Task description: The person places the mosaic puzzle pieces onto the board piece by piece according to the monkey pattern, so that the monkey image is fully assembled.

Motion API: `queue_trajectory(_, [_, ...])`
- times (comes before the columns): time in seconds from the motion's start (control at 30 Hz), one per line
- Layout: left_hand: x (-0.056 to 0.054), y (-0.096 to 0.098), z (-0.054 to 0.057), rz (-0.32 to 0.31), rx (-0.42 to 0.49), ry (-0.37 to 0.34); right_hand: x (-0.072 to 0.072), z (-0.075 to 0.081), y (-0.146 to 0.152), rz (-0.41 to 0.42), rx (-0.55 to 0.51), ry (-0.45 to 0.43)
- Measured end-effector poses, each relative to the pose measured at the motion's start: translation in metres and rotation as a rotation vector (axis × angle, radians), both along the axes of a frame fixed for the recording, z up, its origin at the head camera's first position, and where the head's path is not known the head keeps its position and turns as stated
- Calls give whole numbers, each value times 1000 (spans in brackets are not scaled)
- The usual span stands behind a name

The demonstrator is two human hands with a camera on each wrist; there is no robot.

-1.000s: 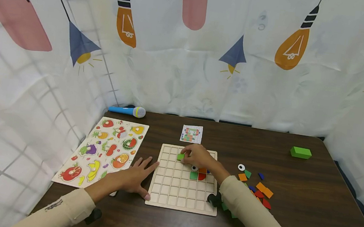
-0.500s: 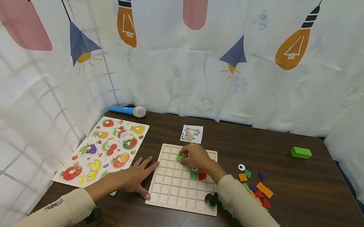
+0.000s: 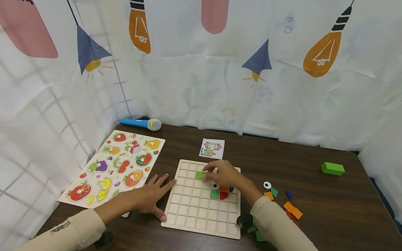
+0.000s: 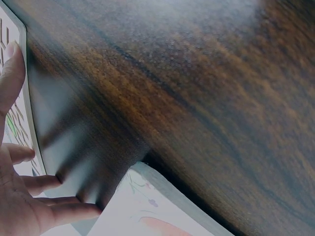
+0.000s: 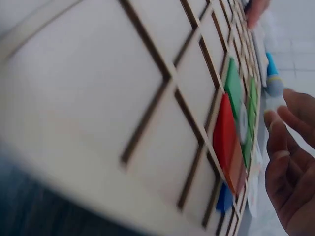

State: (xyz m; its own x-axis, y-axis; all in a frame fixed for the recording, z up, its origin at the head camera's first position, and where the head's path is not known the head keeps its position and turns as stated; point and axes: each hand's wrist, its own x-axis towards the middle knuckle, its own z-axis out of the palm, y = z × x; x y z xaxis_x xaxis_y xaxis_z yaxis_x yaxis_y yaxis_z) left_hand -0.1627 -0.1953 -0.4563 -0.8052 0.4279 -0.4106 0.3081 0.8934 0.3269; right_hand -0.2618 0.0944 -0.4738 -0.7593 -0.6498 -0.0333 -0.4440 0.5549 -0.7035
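A wooden grid board (image 3: 187, 211) lies before me. My left hand (image 3: 150, 196) rests along its left edge with fingers spread; the thumb lies on the board's corner in the left wrist view. Over the board's upper right part is my right hand (image 3: 223, 173), its fingers bent and holding nothing. Just left of its fingertips a light green tile (image 3: 200, 175) sits in the grid. Lower right of that are a white ring piece (image 3: 216, 186), a green square tile (image 3: 214, 194), a red piece (image 3: 223, 195), an orange tile (image 3: 224, 189) and a blue piece (image 3: 231, 189).
Loose coloured pieces (image 3: 292, 210) lie right of the board, partly hidden by the right sleeve. A small pattern card (image 3: 211, 148) is behind the board. A fruit puzzle board (image 3: 114, 165) and a toy microphone (image 3: 141, 123) are at left, a green block (image 3: 332, 168) at far right.
My right hand has let go of the light green tile and moved slightly right, away from it. The tile stays in the grid. My left hand has not moved.
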Motion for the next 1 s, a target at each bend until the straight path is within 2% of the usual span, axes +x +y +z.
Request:
queue_trajectory(0.13, [0, 0, 0, -1, 2, -7, 4, 10, 32, 41, -35, -1])
queue_trajectory(0.3, [-1, 0, 1, -5, -3, -10, 14, 19, 78, 15, -28, -26])
queue_trajectory(0.47, [-1, 0, 1, -9, -7, -7, 28, 14, 128, -26, -17, -78])
queue_trajectory(0.63, [-1, 1, 3, -12, -10, -8, 47, 8, 170, -21, 7, -26])
queue_trajectory(0.83, [0, 0, 4, -16, -3, -8, 69, 6, 209, -38, 4, -37])
queue_trajectory(1.0, [0, 0, 3, -24, -9, -4, 82, 5, 234, -52, 43, -35])
